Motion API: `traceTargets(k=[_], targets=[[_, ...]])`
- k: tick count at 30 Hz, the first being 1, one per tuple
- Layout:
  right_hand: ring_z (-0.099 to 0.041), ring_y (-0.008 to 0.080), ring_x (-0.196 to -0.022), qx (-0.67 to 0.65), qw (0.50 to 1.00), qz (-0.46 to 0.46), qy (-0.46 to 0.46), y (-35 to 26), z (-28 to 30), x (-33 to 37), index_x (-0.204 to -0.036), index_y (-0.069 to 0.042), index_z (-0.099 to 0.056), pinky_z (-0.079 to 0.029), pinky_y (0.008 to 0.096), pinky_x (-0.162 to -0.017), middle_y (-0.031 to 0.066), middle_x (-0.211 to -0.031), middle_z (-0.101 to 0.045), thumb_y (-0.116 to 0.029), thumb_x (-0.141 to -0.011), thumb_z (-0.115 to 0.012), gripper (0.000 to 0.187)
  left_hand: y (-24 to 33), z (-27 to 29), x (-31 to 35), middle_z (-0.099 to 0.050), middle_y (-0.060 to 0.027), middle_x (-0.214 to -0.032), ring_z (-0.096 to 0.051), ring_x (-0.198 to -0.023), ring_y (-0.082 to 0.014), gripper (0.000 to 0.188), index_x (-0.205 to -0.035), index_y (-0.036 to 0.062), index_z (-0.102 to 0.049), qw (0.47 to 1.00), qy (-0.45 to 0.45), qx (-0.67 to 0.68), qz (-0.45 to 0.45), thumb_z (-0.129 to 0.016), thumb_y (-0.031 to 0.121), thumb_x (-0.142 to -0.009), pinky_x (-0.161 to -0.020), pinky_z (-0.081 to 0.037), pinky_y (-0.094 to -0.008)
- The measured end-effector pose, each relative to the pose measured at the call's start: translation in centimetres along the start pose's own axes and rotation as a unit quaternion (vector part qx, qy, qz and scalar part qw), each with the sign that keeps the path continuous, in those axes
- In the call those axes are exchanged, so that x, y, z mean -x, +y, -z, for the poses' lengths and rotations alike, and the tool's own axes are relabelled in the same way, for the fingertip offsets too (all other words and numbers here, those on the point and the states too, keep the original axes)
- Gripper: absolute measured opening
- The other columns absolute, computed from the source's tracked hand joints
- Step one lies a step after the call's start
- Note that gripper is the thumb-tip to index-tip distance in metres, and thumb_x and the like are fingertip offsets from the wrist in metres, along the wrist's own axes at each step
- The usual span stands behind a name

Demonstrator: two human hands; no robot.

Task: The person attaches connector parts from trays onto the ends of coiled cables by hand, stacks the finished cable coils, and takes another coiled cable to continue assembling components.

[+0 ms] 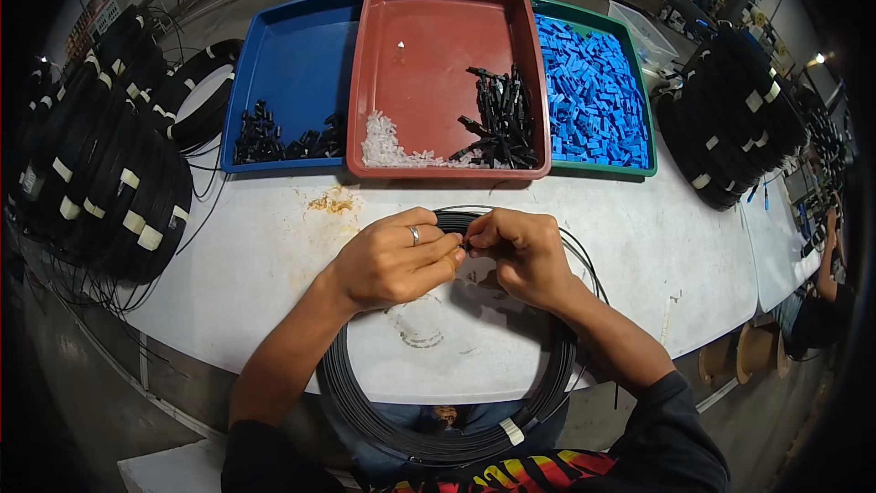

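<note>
A coil of black cable (345,379) lies in front of me, partly on the table and partly over its near edge, with a pale tape band (512,431) around it. Over the coil's far side, my left hand (400,258) and my right hand (524,254) meet fingertip to fingertip, both closed in a pinch. Between the fingertips is a small black piece (465,244), mostly hidden by the fingers, so its kind does not show. A ring sits on a left finger. Loose cable strands curve out beside my right wrist.
Beyond my hands stand a blue tray (297,46) with black parts, a red tray (447,23) with black connectors and small whitish pieces, and a green tray (651,151) full of blue clips. Taped cable coils pile up at left (100,155) and right (730,119). Another person's arm (829,260) shows far right.
</note>
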State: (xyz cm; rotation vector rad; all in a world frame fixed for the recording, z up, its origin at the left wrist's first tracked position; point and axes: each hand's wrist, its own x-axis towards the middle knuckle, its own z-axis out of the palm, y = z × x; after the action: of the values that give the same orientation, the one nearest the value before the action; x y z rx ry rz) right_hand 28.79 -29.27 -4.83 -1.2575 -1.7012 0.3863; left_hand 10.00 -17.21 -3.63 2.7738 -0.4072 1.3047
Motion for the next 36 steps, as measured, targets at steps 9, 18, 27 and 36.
traceTargets(k=[9, 18, 27, 36], targets=[[-0.072, 0.0239, -0.078, 0.156, 0.976, 0.147, 0.050, -0.8, 0.1, -0.2, -0.089, 0.002, -0.062, -0.058, 0.0316, -0.066, 0.0138, -0.094, -0.071, 0.022, -0.065, -0.066, 0.031, 0.5, 0.5, 0.3, -0.073, -0.0122, -0.072, -0.065, -0.057, -0.0214, 0.015, -0.083, -0.0042, -0.075, 0.881, 0.020, 0.286, 0.376, -0.086, -0.001, -0.073, -0.060, -0.053, -0.0300], [-0.071, 0.0344, -0.079, 0.042, 0.999, 0.029, 0.012, -0.5, -0.2, -0.2, -0.085, 0.003, -0.061, -0.058, 0.0383, -0.068, 0.0171, -0.089, -0.070, 0.018, -0.062, -0.061, 0.028, 0.1, 0.1, 0.3, -0.073, -0.0072, -0.077, -0.064, -0.063, -0.0185, 0.013, -0.073, 0.0029, -0.067, 0.987, 0.001, 0.122, 0.107, -0.077, 0.002, -0.081, -0.067, -0.051, -0.0330], [-0.075, 0.0286, -0.081, -0.054, 0.997, -0.048, -0.001, -0.2, -0.2, -0.4, -0.087, 0.005, -0.062, -0.060, 0.0343, -0.072, 0.0172, -0.087, -0.073, 0.021, -0.065, -0.058, 0.027, 0.2, 0.2, 0.3, -0.074, -0.0106, -0.087, -0.069, -0.074, -0.0192, 0.009, -0.075, 0.0002, -0.069, 0.998, -0.028, -0.057, -0.029, -0.076, 0.000, -0.079, -0.064, -0.052, -0.0343], [-0.070, 0.0304, -0.087, 0.084, 0.993, 0.061, 0.050, -0.9, -0.1, -0.1, -0.094, 0.000, -0.064, -0.058, 0.0370, -0.074, 0.0121, -0.091, -0.070, 0.016, -0.070, -0.072, 0.030, 0.4, 1.0, 0.1, -0.077, -0.0031, -0.090, -0.070, -0.074, -0.0175, 0.024, -0.097, 0.0025, -0.070, 0.966, 0.031, 0.127, 0.221, -0.082, 0.006, -0.077, -0.071, -0.054, -0.0326]])
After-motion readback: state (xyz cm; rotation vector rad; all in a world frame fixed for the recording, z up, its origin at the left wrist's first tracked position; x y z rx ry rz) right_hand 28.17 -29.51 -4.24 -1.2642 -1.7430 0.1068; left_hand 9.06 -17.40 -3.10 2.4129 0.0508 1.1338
